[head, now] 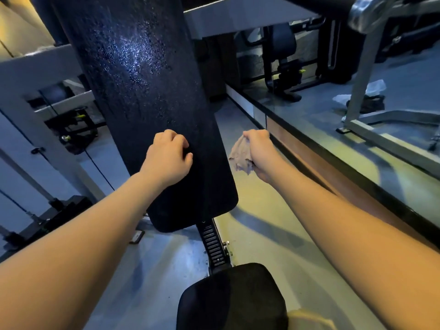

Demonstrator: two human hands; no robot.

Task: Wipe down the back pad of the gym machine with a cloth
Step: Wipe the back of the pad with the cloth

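The black back pad [142, 79] runs from the top of the view down to the middle, with a wet sheen on its upper part. My left hand [167, 154] sits against the pad's lower part with its fingers curled and nothing in them. Just off the pad's right edge, my right hand [258, 153] grips a crumpled beige cloth [241, 156], which hangs in the air and does not touch the pad.
The black seat pad [233, 296] lies at the bottom centre, joined to the back pad by a notched adjuster rail [213, 244]. A low mirror wall [333, 129] runs along the right. White machine frame bars and cables [28, 144] stand at the left.
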